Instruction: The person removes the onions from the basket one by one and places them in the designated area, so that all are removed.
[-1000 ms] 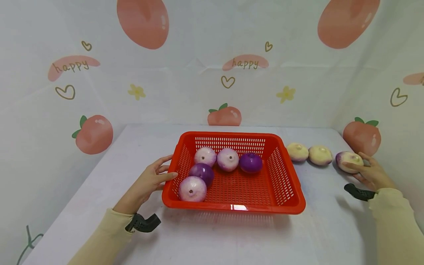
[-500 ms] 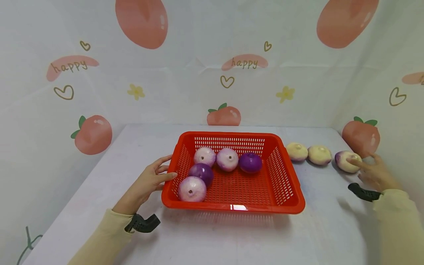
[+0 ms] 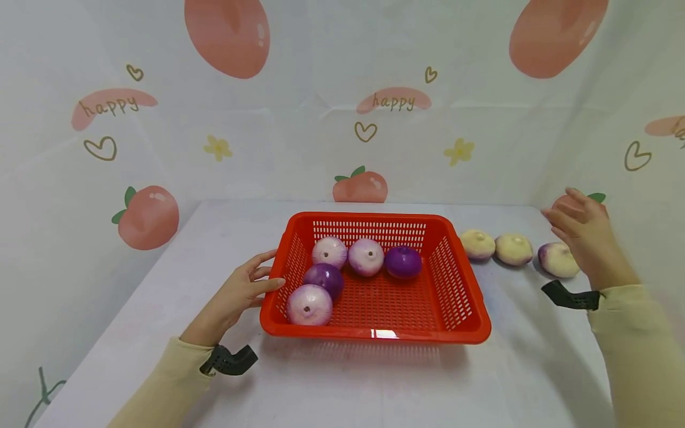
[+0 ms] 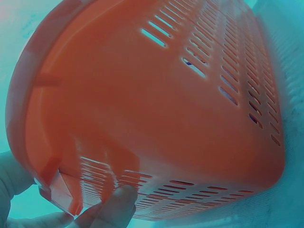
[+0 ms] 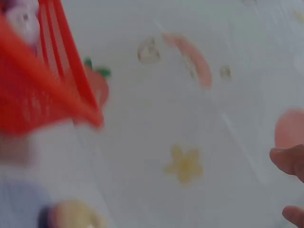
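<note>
The red slotted plastic basket (image 3: 374, 336) stands mid-table and holds several onions, some whitish with purple streaks like the front onion (image 3: 309, 305), some deep purple like the right-hand onion (image 3: 404, 263). My left hand (image 3: 230, 303) grips its left rim, thumb over the top and fingers against the outer wall (image 4: 142, 104). My right hand (image 3: 594, 244) is raised at the right, holding nothing, with loosely bent fingers. Below and left of it sits a pale, purple-sided turnip (image 3: 554, 260), partly covered by the hand. Two similar turnips (image 3: 514, 249) lie left of that one.
The white table (image 3: 342, 386) is bounded by a printed cloth backdrop (image 3: 299, 142) behind and at both sides. The turnip row runs along the back right, close to the basket's right wall. A black wrist mount (image 3: 229, 360) sits on each forearm.
My right hand, at first around the rightmost turnip, has let go and risen up and away from it. The left hand and basket have stayed in place.
</note>
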`<action>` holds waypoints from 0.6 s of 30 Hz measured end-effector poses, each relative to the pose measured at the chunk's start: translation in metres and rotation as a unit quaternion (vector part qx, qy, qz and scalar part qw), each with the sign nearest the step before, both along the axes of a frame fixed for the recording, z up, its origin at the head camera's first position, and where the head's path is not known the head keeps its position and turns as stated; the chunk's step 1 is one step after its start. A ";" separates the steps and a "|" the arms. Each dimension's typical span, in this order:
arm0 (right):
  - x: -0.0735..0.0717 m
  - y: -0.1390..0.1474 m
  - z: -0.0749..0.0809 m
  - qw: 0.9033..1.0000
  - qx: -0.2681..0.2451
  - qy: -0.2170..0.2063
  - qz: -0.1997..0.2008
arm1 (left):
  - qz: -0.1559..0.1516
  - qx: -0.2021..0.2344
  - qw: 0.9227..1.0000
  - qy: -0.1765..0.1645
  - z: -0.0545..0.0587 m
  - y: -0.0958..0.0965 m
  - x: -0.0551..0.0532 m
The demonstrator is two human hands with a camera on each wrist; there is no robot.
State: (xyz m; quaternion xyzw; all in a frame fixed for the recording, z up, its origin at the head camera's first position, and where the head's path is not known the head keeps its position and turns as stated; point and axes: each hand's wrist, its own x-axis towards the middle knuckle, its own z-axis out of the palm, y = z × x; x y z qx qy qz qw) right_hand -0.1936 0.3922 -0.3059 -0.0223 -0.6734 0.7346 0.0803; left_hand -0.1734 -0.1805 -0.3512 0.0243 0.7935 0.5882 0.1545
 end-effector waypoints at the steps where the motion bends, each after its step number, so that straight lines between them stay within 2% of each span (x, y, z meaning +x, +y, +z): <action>1: 0.000 -0.011 0.006 1.000 -0.007 0.013 0.004 | 0.001 0.000 1.000 -0.002 0.000 0.000 0.000; 4: 0.002 -0.045 0.022 0.999 -0.007 0.044 0.027 | 0.003 -0.002 1.000 -0.004 -0.001 0.000 -0.001; 8: 0.008 -0.089 0.035 0.993 0.053 0.084 0.060 | 0.007 -0.003 1.000 -0.005 -0.003 0.000 -0.002; 13: 0.014 -0.139 0.041 0.976 0.133 0.132 0.108 | 0.009 -0.003 1.000 -0.004 -0.003 -0.001 -0.002; 15: 0.017 -0.157 0.041 0.967 0.168 0.141 0.127 | 0.005 -0.006 1.000 0.001 -0.003 -0.001 -0.002; 18: 0.019 -0.181 0.039 0.957 0.193 0.147 0.162 | 0.007 -0.007 1.000 0.002 -0.004 -0.001 -0.002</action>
